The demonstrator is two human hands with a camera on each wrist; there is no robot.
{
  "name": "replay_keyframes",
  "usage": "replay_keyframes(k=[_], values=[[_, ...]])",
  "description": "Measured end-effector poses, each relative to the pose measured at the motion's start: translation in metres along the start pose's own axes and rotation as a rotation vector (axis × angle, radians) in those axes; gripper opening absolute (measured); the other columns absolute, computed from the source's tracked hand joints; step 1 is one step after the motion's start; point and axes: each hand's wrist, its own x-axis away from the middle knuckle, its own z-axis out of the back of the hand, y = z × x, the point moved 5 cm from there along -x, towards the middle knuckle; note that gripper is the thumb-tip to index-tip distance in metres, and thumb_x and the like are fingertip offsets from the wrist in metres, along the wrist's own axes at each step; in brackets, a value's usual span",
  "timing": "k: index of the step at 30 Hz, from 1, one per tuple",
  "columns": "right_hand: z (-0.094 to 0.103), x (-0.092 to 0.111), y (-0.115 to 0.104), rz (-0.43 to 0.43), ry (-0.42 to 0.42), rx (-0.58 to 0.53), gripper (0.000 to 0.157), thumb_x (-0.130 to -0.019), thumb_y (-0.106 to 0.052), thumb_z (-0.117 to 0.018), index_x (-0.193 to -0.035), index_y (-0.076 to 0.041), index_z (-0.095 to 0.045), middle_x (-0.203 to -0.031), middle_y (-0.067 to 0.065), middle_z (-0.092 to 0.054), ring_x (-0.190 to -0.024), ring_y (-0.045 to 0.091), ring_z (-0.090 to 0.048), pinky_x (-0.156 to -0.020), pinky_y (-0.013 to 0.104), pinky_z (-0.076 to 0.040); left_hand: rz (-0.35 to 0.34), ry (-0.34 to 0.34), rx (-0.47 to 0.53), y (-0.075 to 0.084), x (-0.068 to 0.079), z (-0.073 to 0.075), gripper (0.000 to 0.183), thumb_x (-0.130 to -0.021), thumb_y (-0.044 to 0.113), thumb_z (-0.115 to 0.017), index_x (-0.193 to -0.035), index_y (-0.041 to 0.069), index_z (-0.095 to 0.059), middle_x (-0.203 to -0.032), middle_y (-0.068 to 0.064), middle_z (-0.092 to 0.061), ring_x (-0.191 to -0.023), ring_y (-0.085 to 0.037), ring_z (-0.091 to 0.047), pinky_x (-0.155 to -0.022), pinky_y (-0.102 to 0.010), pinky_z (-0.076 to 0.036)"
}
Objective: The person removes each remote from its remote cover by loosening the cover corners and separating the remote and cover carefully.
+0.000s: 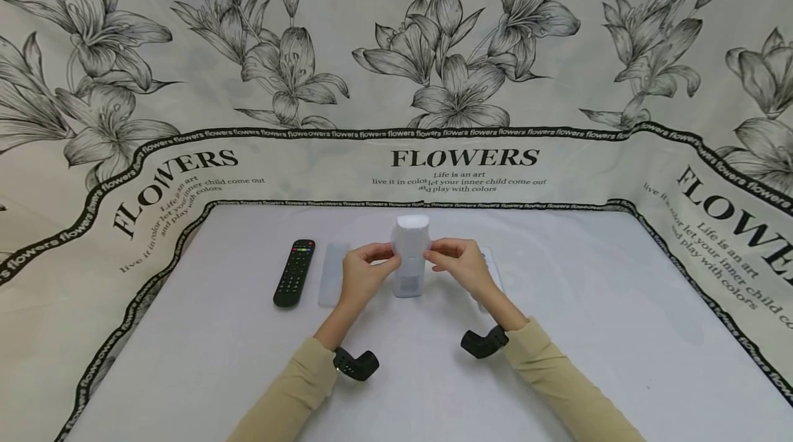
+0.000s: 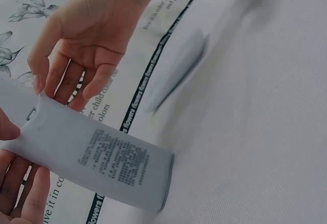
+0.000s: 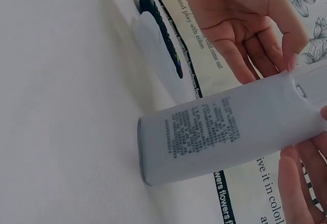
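Observation:
Both hands hold a white remote control (image 1: 411,232) upright over the middle of the table, its back facing the head camera. A pale, translucent cover (image 1: 407,285) wraps its lower part, and small printed text (image 2: 117,157) shows there in both wrist views. The left hand (image 1: 367,273) pinches the cover's edge on the left side between thumb and fingers. On the opposite side, the right hand (image 1: 464,264) pinches the same edge at about equal height. Above that edge the remote's smooth upper end stands out. A small slot (image 3: 301,91) lies near the cover's edge.
Left of the hands lies a black remote control (image 1: 294,273) with coloured buttons. Beside it a flat, pale cover (image 1: 330,277) is partly hidden by the left hand. Behind the right hand lies another white object (image 1: 493,271), mostly hidden. A flower-printed cloth (image 1: 458,166) rises at the back.

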Motion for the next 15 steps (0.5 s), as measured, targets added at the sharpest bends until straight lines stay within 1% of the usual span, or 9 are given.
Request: replay_keyframes(k=[4,6,11,15], values=[[-0.0006,0.0009,-0.0015,-0.027,0.023,-0.017,0.029,-0.089,-0.01,-0.065,-0.108,0.013,-0.065,-0.108,0.024,-0.069,-0.082,0.0,-0.065,-0.07,0.027,-0.058,0.014,0.022,-0.004,0.0005,-0.0002,0.0001,0.016,-0.077,0.005,-0.073,-0.092,-0.001,-0.074,-0.093,-0.016,-0.074,-0.088,-0.024,-0.07,-0.067,-0.021,-0.053],[-0.0007,0.0015,-0.0035,-0.039,0.028,-0.022,0.029,-0.088,-0.009,-0.065,-0.108,0.013,-0.065,-0.108,0.023,-0.069,-0.082,0.001,-0.065,-0.07,0.028,-0.058,0.028,0.028,-0.003,0.0006,-0.0001,0.0006,0.016,-0.077,0.006,-0.074,-0.092,0.0,-0.075,-0.093,-0.016,-0.074,-0.088,-0.025,-0.07,-0.065,-0.019,-0.05],[0.0,0.0022,-0.0077,-0.066,0.023,-0.019,0.029,-0.088,-0.009,-0.064,-0.107,0.013,-0.065,-0.11,0.023,-0.069,-0.085,0.005,-0.066,-0.071,0.03,-0.059,0.06,0.031,0.011,0.0002,0.0006,0.0016,0.018,-0.077,0.006,-0.075,-0.094,0.0,-0.075,-0.094,-0.016,-0.074,-0.09,-0.026,-0.069,-0.066,-0.019,-0.048],[0.0025,0.0007,-0.0086,-0.079,-0.011,-0.022,0.03,-0.088,-0.009,-0.065,-0.107,0.014,-0.065,-0.109,0.018,-0.07,-0.087,0.007,-0.066,-0.074,0.032,-0.059,0.067,0.023,0.021,0.0001,0.0007,0.0016,0.018,-0.077,0.005,-0.076,-0.094,0.0,-0.075,-0.094,-0.017,-0.074,-0.09,-0.026,-0.069,-0.066,-0.019,-0.048]])
